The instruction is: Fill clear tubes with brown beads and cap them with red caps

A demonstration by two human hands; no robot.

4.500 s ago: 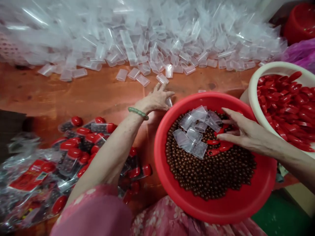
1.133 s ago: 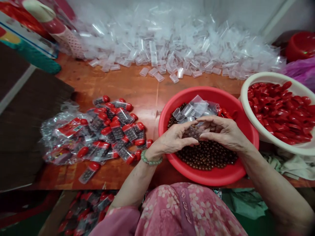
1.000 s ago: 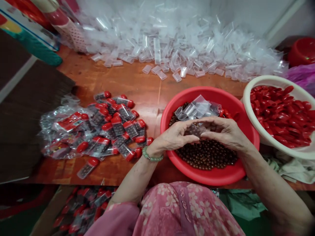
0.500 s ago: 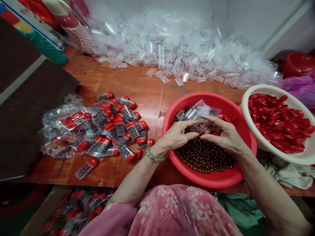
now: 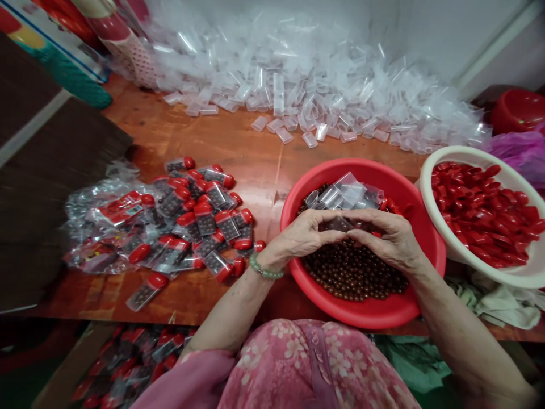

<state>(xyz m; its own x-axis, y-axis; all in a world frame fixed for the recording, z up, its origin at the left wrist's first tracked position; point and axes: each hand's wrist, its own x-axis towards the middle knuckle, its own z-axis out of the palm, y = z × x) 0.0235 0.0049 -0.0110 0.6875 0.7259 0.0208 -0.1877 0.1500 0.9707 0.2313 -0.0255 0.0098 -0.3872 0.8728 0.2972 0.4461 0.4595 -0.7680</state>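
Observation:
My left hand (image 5: 303, 235) and my right hand (image 5: 389, 240) meet over a red plastic basin (image 5: 366, 311), their fingertips nearly touching. Between them they hold a clear plastic tube (image 5: 339, 224) with brown beads inside, mostly hidden by my fingers. Below lie many loose brown beads (image 5: 351, 274) in the basin. Several empty clear tubes (image 5: 347, 193) rest on the beads behind my hands, and a few red caps show by the far rim. A green bead bracelet (image 5: 266, 270) circles my left wrist.
A cream basin (image 5: 462, 170) full of red caps stands to the right. Filled, red-capped tubes (image 5: 204, 224) lie heaped on clear bags on the wooden table (image 5: 255, 153). Empty tubes (image 5: 298, 85) form a large heap behind. More filled tubes (image 5: 131, 352) lie below the table edge.
My hands have closed in around the tube, with the fingers less spread than half a second ago. Earlier, my left hand was out on the table and my right hand in the basin.

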